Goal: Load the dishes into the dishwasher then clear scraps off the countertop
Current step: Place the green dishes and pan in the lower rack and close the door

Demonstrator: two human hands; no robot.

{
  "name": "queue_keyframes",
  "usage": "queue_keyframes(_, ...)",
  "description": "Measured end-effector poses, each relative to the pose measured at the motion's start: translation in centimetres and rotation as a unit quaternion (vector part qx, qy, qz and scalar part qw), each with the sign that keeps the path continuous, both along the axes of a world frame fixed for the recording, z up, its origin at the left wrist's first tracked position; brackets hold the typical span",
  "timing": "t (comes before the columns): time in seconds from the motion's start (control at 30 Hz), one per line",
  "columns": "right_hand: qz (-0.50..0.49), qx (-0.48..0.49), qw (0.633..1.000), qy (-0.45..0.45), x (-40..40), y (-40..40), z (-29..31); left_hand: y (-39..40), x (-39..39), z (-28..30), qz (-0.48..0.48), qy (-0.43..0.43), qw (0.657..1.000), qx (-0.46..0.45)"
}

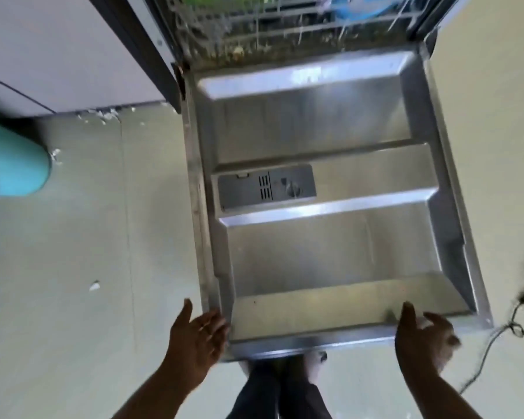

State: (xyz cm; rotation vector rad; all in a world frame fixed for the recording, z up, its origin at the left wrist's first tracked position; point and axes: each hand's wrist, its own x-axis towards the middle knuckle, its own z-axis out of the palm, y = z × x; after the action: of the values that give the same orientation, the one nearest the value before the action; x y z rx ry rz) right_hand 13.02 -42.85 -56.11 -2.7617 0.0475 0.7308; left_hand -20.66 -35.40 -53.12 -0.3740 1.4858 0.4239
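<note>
Two open hands, left hand (195,343), right hand (421,340), at dishwasher door (330,267) corners

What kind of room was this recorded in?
Most likely a home kitchen: an open dishwasher door with its detergent dispenser, a loaded wire rack behind it, and pale cabinets on a tiled floor.

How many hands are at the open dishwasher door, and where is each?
2. The left hand is at the near left corner of the dishwasher door; the right hand is at its near right corner. Neither is hidden.
</note>
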Motion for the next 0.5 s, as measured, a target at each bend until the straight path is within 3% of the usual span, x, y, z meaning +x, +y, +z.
queue_keyframes(0.07, -0.132, 0.023, 0.990, 0.042, -1.0, -2.4, -1.1, -4.5, -0.8, -1.1, 0.020, 0.021, 0.997, -0.073)
queue_keyframes(0.17, -0.352, 0.138, 0.903, 0.204, -1.5, -3.3, -3.1, -8.6, -1.5, -2.9, 0.039, 0.042, 0.988, -0.141)
queue_keyframes(0.23, -0.400, 0.248, 0.840, 0.268, -1.6, -2.4, -4.0, -9.2, -1.5, -4.5, 0.044, 0.035, 0.988, -0.146)
queue_keyframes(0.3, -0.430, 0.324, 0.801, 0.261, -2.0, -1.2, -4.3, -8.2, -1.3, -6.0, 0.056, 0.017, 0.993, -0.105)
queue_keyframes(0.4, -0.435, 0.355, 0.784, 0.265, -2.2, -0.6, -3.6, -7.0, -0.8, -6.9, 0.101, 0.013, 0.993, -0.064)
queue_keyframes(0.5, -0.435, 0.314, 0.793, 0.289, -1.7, -0.6, -1.7, -7.3, -0.9, -5.3, 0.039, 0.039, 0.997, -0.059)
